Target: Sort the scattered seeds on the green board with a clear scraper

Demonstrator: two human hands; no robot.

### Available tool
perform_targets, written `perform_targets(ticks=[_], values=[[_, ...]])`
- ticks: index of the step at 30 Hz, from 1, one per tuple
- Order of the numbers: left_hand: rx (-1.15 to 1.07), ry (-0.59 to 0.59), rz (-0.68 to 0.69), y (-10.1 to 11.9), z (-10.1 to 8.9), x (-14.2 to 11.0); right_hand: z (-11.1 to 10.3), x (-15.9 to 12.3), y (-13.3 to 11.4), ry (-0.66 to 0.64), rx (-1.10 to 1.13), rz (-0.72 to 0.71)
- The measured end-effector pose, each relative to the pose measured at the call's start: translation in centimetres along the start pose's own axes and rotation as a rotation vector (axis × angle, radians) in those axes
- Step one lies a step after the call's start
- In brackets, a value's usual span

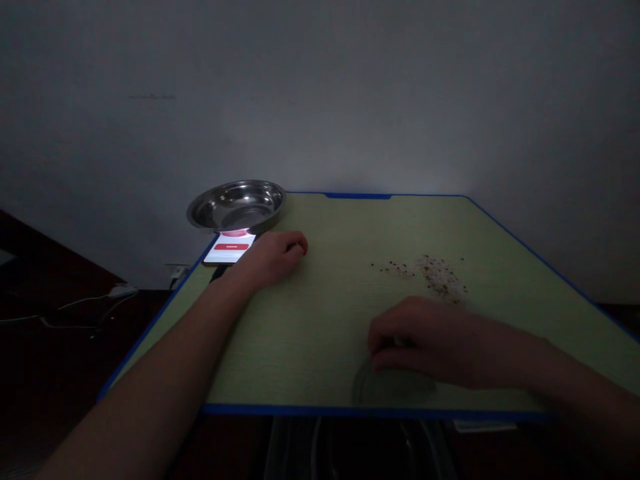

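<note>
My left hand rests on the table with its fingers curled in, and nothing shows in it. Just left of its wrist lies a lit phone with a red bar on its screen. Near the front edge, my right hand has its fingers closed at a clear, round-edged container; dim light and the hand hide much of it. Beyond that hand, a loose scatter of small pale and dark grains lies on the tabletop.
A shiny steel basin stands at the far left corner, partly over the edge. The pale green table has a blue rim and meets a grey wall. White cables lie at the left below the table.
</note>
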State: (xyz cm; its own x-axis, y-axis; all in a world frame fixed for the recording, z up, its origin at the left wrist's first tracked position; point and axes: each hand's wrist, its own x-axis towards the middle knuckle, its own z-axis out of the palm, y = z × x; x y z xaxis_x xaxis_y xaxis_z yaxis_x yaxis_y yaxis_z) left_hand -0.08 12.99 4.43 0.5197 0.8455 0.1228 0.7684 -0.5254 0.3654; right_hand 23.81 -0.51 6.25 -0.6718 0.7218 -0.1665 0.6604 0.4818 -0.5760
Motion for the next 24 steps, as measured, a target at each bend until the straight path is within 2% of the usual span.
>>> perform_targets(ticks=[3, 6, 11, 14, 16, 20, 24], values=[[-0.006, -0.012, -0.007, 0.2, -0.1, -0.1, -0.3, -1.1, 0.1, 0.045, 0.046, 0.055], [0.004, -0.023, -0.006, 0.1, -0.2, 0.0, -0.9, -2.7, 1.1, 0.151, 0.078, 0.135], [0.077, -0.001, -0.007, -0.2, 0.0, 0.5, -2.6, -6.8, 5.3, 0.474, 0.292, 0.321], [0.144, -0.035, -0.007, 0.1, -0.2, 1.0, -3.7, -9.4, 8.1, 0.682, 0.378, 0.392], [0.192, -0.086, -0.006, 0.7, -0.4, 1.5, -4.3, -10.6, 9.5, 0.763, 0.387, 0.423], [0.222, -0.223, -0.030, 2.0, -0.6, 2.8, -5.2, -10.7, 10.8, 0.774, 0.329, 0.454], [0.214, -0.219, -0.048, 2.5, -0.3, 3.6, -7.2, -8.3, 10.7, 0.659, 0.160, 0.355]])
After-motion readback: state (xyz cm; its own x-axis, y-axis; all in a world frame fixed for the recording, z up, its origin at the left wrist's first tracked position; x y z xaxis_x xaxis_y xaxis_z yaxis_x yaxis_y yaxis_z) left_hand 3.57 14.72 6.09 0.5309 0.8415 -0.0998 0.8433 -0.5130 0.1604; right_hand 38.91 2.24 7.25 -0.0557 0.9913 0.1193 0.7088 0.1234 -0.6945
